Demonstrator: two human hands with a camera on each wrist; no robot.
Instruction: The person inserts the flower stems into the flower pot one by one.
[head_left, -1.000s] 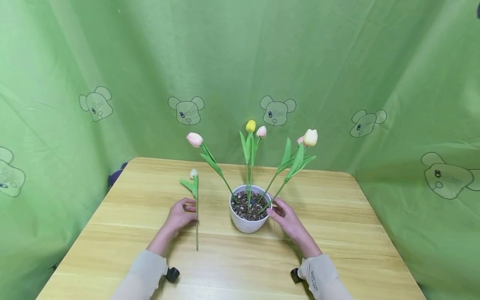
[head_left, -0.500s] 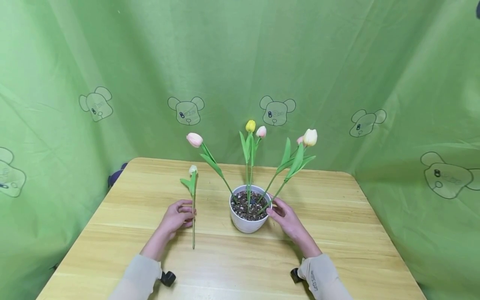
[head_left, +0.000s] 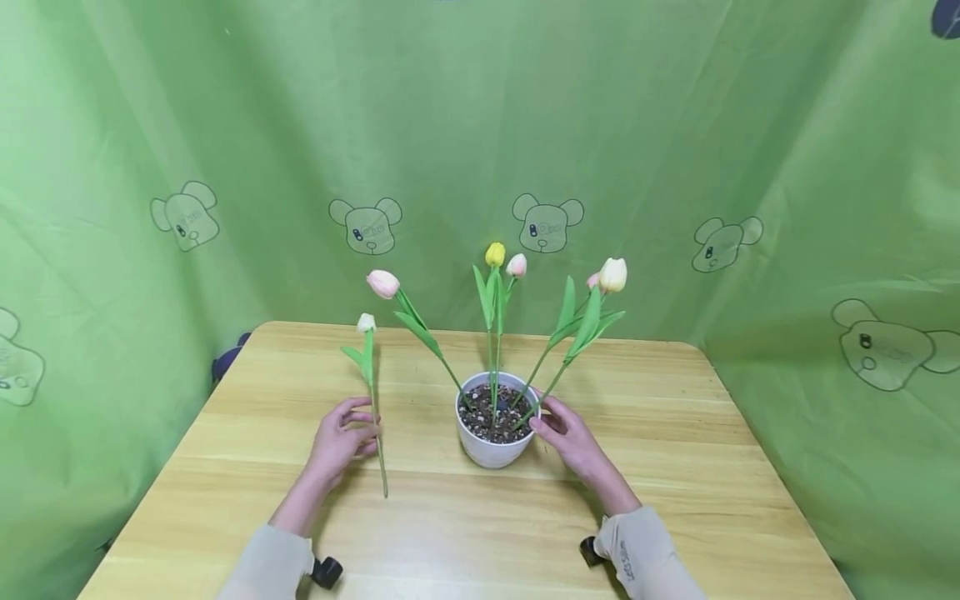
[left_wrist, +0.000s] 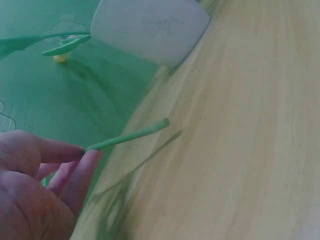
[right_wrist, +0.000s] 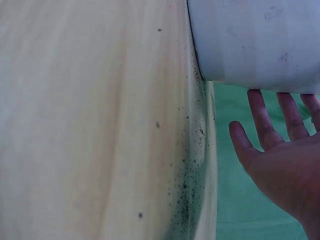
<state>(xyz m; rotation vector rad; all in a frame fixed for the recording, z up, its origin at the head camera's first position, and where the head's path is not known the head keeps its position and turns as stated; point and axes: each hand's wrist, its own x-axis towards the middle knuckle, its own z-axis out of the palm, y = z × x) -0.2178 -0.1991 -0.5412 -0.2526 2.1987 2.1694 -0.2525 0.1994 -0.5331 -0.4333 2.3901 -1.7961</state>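
My left hand [head_left: 341,435] pinches the stem of a white tulip [head_left: 367,358], which stands nearly upright left of the pot. In the left wrist view thumb and fingertips meet on the green stem [left_wrist: 132,135], whose bare lower end is raised off the table above its own shadow. The white pot [head_left: 491,452] holds dark soil and several tulips: a pink one [head_left: 383,284] leans left, a yellow one [head_left: 495,254] stands in the middle, a cream one [head_left: 612,275] leans right. My right hand [head_left: 566,437] rests against the pot's right side, its extended fingertips touching the wall [right_wrist: 260,45] in the right wrist view.
The wooden table [head_left: 420,542] bears the pot near its middle. Green curtains [head_left: 450,125] printed with bear heads hang behind and on both sides. A dark purple object [head_left: 227,360] shows past the table's far left edge. Dark specks of soil [right_wrist: 185,187] lie beside the pot.
My left hand has moved left and lifted the white tulip, whose bloom is now higher and tilted left. The right hand stays at the pot. The head view has shifted slightly.
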